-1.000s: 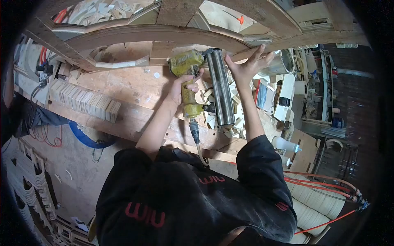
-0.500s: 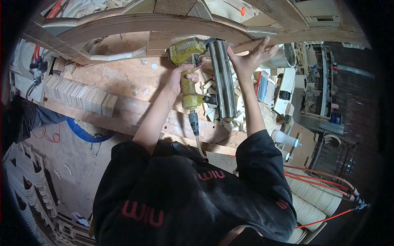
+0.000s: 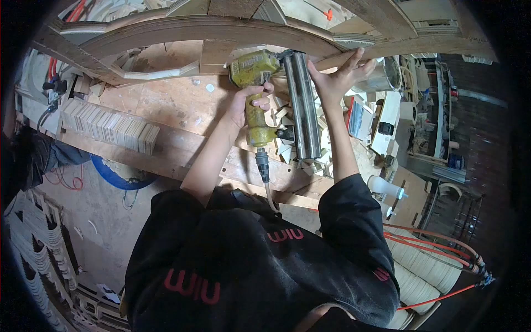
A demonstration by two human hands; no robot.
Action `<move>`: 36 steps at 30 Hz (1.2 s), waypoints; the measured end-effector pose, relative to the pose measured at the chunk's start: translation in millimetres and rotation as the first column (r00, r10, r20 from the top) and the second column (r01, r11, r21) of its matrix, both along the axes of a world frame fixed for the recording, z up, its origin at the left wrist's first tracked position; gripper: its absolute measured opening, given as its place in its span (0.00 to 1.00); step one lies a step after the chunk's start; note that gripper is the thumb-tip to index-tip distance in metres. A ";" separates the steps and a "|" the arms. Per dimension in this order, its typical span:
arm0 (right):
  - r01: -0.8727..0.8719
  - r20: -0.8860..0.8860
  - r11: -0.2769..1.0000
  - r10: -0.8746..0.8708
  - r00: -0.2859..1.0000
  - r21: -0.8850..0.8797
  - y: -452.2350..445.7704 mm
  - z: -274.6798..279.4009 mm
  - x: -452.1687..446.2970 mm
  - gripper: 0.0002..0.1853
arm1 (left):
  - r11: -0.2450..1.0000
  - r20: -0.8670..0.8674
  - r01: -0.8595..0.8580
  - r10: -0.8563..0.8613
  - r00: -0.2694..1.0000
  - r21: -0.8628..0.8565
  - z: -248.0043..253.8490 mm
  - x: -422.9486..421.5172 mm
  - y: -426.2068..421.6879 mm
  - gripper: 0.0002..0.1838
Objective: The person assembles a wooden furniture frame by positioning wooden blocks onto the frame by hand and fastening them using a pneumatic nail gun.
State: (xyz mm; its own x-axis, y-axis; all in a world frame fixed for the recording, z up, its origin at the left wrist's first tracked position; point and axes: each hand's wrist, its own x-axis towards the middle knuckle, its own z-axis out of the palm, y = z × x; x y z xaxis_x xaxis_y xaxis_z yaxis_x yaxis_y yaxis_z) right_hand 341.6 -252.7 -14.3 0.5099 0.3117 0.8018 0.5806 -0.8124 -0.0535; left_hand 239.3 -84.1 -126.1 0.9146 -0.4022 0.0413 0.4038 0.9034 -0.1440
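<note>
My left hand [image 3: 247, 106] is wrapped round the handle of a yellow-green pneumatic nail gun [image 3: 256, 69], one finger near its trigger. The gun lies on its side in the air above the workbench, its long metal magazine [image 3: 302, 108] to the right. An air hose [image 3: 266, 177] runs from the handle's end toward my body. Beside the magazine's upper end is my right hand [image 3: 337, 80], fingers spread and holding nothing; whether its thumb touches the metal I cannot tell. A curved wooden frame [image 3: 221, 32] crosses just beyond the gun.
On the bench [image 3: 160, 102] stands a row of thin wood blocks [image 3: 110, 126] at left. Small wood offcuts [image 3: 285, 149] lie beneath the magazine. A white bottle [image 3: 384, 187], a metal container [image 3: 381, 77] and red hoses [image 3: 437, 249] are at right. A blue tub [image 3: 113, 177] sits below the bench.
The view has shifted very slightly. My left hand still grips the nail gun and my right hand stays spread beside the magazine; a dark sleeve at far left has moved a little.
</note>
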 end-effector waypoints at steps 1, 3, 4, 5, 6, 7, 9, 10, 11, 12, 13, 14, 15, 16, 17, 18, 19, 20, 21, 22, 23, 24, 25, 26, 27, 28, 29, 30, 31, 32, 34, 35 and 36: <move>0.005 -0.003 1.000 -0.005 1.000 -0.001 -0.3 0.1 -0.5 0.64 | 1.000 0.002 0.001 -0.001 1.000 -0.008 -1.6 0.8 -0.3 0.24; 0.009 -0.017 1.000 -0.009 1.000 0.002 -0.3 -0.9 -1.4 0.64 | 1.000 -0.006 -0.018 0.018 1.000 0.001 0.5 -0.9 2.1 0.24; 0.008 -0.027 1.000 -0.008 1.000 0.004 -1.5 -0.8 -1.6 0.63 | 0.999 -0.016 -0.039 0.039 0.999 0.017 5.9 -3.6 3.3 0.24; 0.008 -0.036 1.000 -0.008 0.999 0.004 -3.6 -0.2 -2.2 0.62 | 0.998 -0.025 -0.057 0.058 0.998 0.031 9.4 -5.3 3.3 0.25; -0.004 -0.065 1.000 0.004 0.998 -0.005 -6.2 2.3 -4.6 0.60 | 0.997 -0.007 -0.060 0.060 0.998 0.038 7.6 -5.5 3.0 0.25; -0.018 -0.093 1.000 0.017 0.996 -0.014 -9.3 6.4 -8.5 0.58 | 0.997 0.013 -0.064 0.064 0.998 0.044 4.3 -5.6 3.3 0.26; -0.043 -0.127 0.998 0.037 0.991 -0.047 -18.5 12.3 -11.8 0.54 | 0.996 0.017 -0.061 0.060 0.998 0.069 3.4 -5.3 3.8 0.27; -0.053 -0.134 0.996 0.043 0.990 -0.070 -25.2 14.9 -12.0 0.52 | 0.995 0.002 -0.052 0.052 0.999 0.088 5.3 -6.0 3.4 0.28; -0.063 -0.140 0.994 0.050 0.989 -0.092 -28.5 16.3 -12.9 0.50 | 0.993 -0.014 -0.044 0.045 0.999 0.107 6.6 -6.5 3.2 0.28; -0.071 -0.151 0.994 0.058 0.987 -0.082 -28.3 17.9 -14.8 0.49 | 0.992 -0.017 -0.042 0.044 0.999 0.115 7.1 -6.5 2.5 0.28; -0.079 -0.161 0.994 0.067 0.985 -0.072 -27.5 20.6 -16.3 0.48 | 0.992 -0.019 -0.041 0.044 0.999 0.122 7.1 -6.1 1.1 0.28; -0.088 -0.170 0.994 0.076 0.982 -0.064 -27.2 22.5 -17.1 0.47 | 0.991 -0.022 -0.041 0.044 0.999 0.128 7.2 -5.5 -0.6 0.28; -0.084 -0.164 0.995 0.073 0.984 -0.061 -26.6 22.7 -17.2 0.46 | 0.991 -0.020 -0.039 0.042 0.999 0.128 7.3 -4.7 -2.0 0.28; -0.081 -0.159 0.995 0.071 0.985 -0.059 -25.2 22.4 -17.3 0.46 | 0.991 -0.019 -0.037 0.040 0.999 0.128 7.0 -3.9 -3.1 0.27; -0.077 -0.154 0.995 0.068 0.986 -0.057 -24.3 22.1 -17.4 0.46 | 0.991 -0.019 -0.034 0.037 0.999 0.129 6.4 -3.2 -4.0 0.27; -0.076 -0.160 0.996 0.068 0.985 -0.048 -24.2 22.0 -17.6 0.46 | 0.991 -0.047 -0.014 0.020 0.999 0.136 4.5 -2.3 -4.7 0.25; -0.075 -0.167 0.996 0.068 0.984 -0.040 -24.1 22.0 -17.6 0.45 | 0.990 -0.075 0.007 0.003 0.997 0.142 2.6 -1.0 -5.3 0.24; -0.073 -0.172 0.997 0.067 0.983 -0.032 -24.3 22.2 -17.6 0.45 | 0.989 -0.103 0.029 -0.014 0.995 0.148 0.7 -0.4 -6.3 0.23; -0.075 -0.172 0.997 0.068 0.983 -0.035 -24.2 22.6 -17.5 0.45 | 0.988 -0.091 0.028 -0.014 0.996 0.150 3.5 -0.6 -6.2 0.22; -0.076 -0.173 0.996 0.069 0.983 -0.038 -24.0 23.2 -17.4 0.45 | 0.988 -0.078 0.027 -0.015 0.997 0.153 6.5 -0.7 -5.8 0.21; -0.077 -0.173 0.996 0.069 0.983 -0.040 -24.4 23.4 -17.6 0.45 | 0.987 -0.066 0.027 -0.017 0.998 0.156 9.6 -1.0 -5.8 0.20; -0.075 -0.174 0.996 0.066 0.983 -0.041 -24.9 23.3 -17.6 0.45 | 0.988 -0.061 0.024 -0.015 0.998 0.153 11.2 -1.2 -6.3 0.20; -0.073 -0.175 0.997 0.065 0.983 -0.041 -25.2 23.1 -17.6 0.45 | 0.988 -0.055 0.021 -0.013 0.998 0.150 12.5 -1.6 -6.7 0.19; -0.072 -0.175 0.997 0.064 0.982 -0.040 -25.3 22.9 -17.4 0.45 | 0.989 -0.050 0.017 -0.010 0.999 0.147 13.1 -1.7 -7.2 0.19; -0.067 -0.175 0.997 0.059 0.983 -0.041 -24.3 23.3 -17.5 0.45 | 0.987 -0.058 0.014 -0.005 0.998 0.160 12.8 -1.6 -8.3 0.19; -0.062 -0.175 0.997 0.053 0.983 -0.041 -23.0 24.0 -18.3 0.45 | 0.985 -0.068 0.012 -0.001 0.998 0.172 11.7 -1.9 -10.1 0.19; -0.056 -0.175 0.998 0.047 0.983 -0.042 -22.4 24.3 -18.9 0.45 | 0.983 -0.076 0.011 0.003 0.997 0.185 10.4 -2.2 -11.5 0.19; -0.061 -0.175 0.998 0.055 0.983 -0.032 -22.5 23.8 -18.7 0.45 | 0.984 -0.063 0.016 -0.005 0.998 0.180 8.7 -1.6 -12.4 0.19; -0.068 -0.174 0.997 0.063 0.983 -0.023 -22.4 23.3 -18.0 0.45 | 0.984 -0.049 0.021 -0.012 0.999 0.175 7.0 -0.4 -13.0 0.19; -0.075 -0.174 0.997 0.072 0.982 -0.013 -22.3 22.9 -17.5 0.45 | 0.985 -0.036 0.025 -0.019 0.999 0.170 5.2 0.3 -13.6 0.20; -0.072 -0.172 0.997 0.067 0.983 -0.024 -22.2 23.3 -17.7 0.45 | 0.986 -0.026 0.020 -0.016 1.000 0.166 9.1 -0.1 -12.6 0.20; -0.070 -0.171 0.997 0.063 0.983 -0.030 -22.4 23.7 -18.1 0.45 | 0.986 -0.021 0.018 -0.015 1.000 0.164 10.5 -0.3 -12.6 0.21; -0.070 -0.172 0.997 0.064 0.983 -0.027 -22.4 24.0 -18.2 0.45 | 0.987 -0.032 0.019 -0.014 0.999 0.161 10.2 -0.4 -13.0 0.21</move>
State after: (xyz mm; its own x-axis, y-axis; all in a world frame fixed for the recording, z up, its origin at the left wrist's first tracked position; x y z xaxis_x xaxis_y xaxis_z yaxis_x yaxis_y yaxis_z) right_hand 323.4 -275.2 9.6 0.6158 0.3744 0.6933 0.6182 -0.7751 -0.1306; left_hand 238.9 -97.1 -115.9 0.9077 -0.4162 -0.0533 0.4163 0.9092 -0.0094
